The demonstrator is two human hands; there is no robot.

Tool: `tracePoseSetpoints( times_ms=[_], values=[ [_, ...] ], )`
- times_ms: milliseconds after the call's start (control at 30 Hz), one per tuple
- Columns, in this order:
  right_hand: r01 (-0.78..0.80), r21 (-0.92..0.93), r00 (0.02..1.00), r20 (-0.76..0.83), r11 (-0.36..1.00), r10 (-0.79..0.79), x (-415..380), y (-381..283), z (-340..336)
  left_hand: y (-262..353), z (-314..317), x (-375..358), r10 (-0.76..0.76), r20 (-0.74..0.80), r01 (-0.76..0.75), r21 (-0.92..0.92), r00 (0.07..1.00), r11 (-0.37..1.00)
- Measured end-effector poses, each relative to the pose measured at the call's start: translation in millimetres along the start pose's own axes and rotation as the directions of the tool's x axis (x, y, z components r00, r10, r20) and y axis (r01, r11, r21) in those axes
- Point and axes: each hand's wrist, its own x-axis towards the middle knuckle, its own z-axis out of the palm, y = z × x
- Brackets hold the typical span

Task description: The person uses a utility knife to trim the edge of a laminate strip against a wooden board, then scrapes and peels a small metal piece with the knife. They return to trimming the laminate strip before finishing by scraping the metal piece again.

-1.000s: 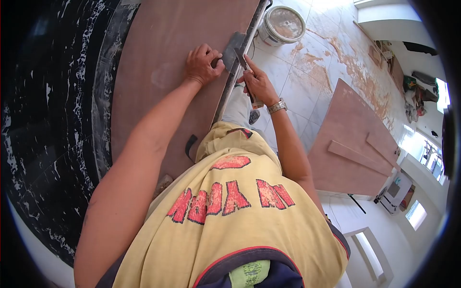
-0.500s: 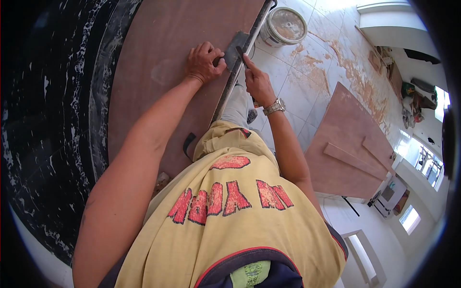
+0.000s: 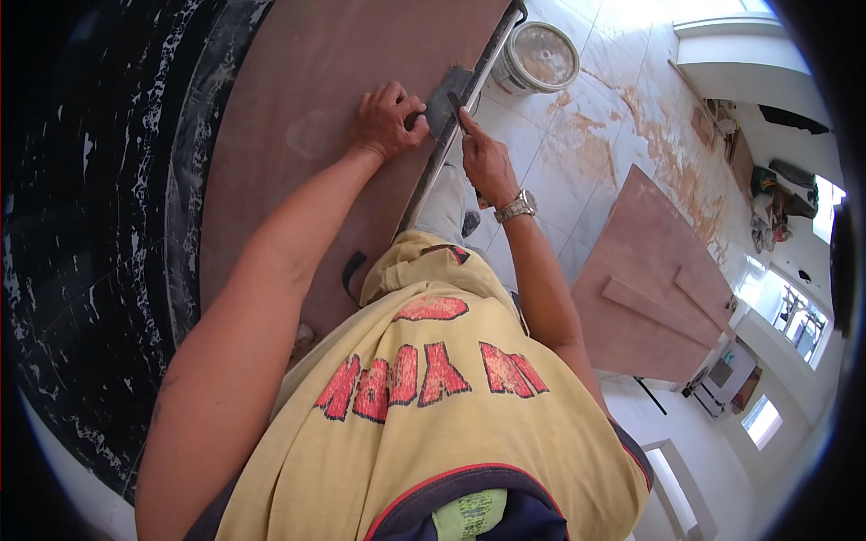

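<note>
My left hand (image 3: 390, 123) rests on a large brown board (image 3: 307, 99), its fingers curled round a small dark handle (image 3: 414, 118). Beside it, at the board's edge, lies a flat grey piece (image 3: 444, 99). It looks like a broad scraper blade, but its join to the handle is hidden. My right hand (image 3: 488, 162), with a metal watch at the wrist, grips a thin dark tool (image 3: 456, 106) whose kind I cannot make out. The far end of this tool meets the grey piece over the board's metal-looking edge strip (image 3: 492, 56).
A lidded, stained bucket (image 3: 541, 56) stands on the tiled floor beyond the board. Tan residue (image 3: 582, 131) is spread across the tiles. Another brown panel (image 3: 649, 279) with two strips on it is at the right. A black, white-veined surface (image 3: 90, 225) lies on the left.
The view has shifted slightly, so the bucket and board edge sit a little lower. Both hands keep their grips, with hardly any visible movement against the board.
</note>
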Motion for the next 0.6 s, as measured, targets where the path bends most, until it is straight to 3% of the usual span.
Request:
tracePoseSetpoints(
  times_ms=[67, 167, 267, 467, 600],
  values=[
    [0.067, 0.016, 0.997, -0.047, 0.998, -0.066, -4.9, 12.1, 9.5, -2.0, 0.9, 2.8, 0.002, -0.010, -0.002, -0.008, 1.000, 1.000],
    [-0.046, -0.049, 0.999, -0.020, 0.998, 0.045, 18.0, -5.8, 2.2, -2.1, 6.8, -0.6, 0.016, -0.049, -0.017, -0.020, 0.999, 1.000],
    [-0.017, -0.062, 0.998, -0.066, 0.998, 0.012, 37.3, -7.3, 2.6, -1.2, 1.2, 0.4, 0.016, -0.039, -0.017, -0.012, 0.999, 1.000],
    [-0.001, -0.010, 0.998, -0.060, 1.000, 0.000, -1.5, 6.3, 12.5, 0.0, 0.6, -4.3, -0.009, -0.014, 0.008, -0.026, 1.000, 1.000],
    [0.020, -0.109, 0.993, -0.112, 0.994, -0.033, 41.6, -5.4, 8.7, 1.7, 1.8, 1.3, 0.022, -0.053, -0.023, -0.008, 0.998, 1.000]
  ],
)
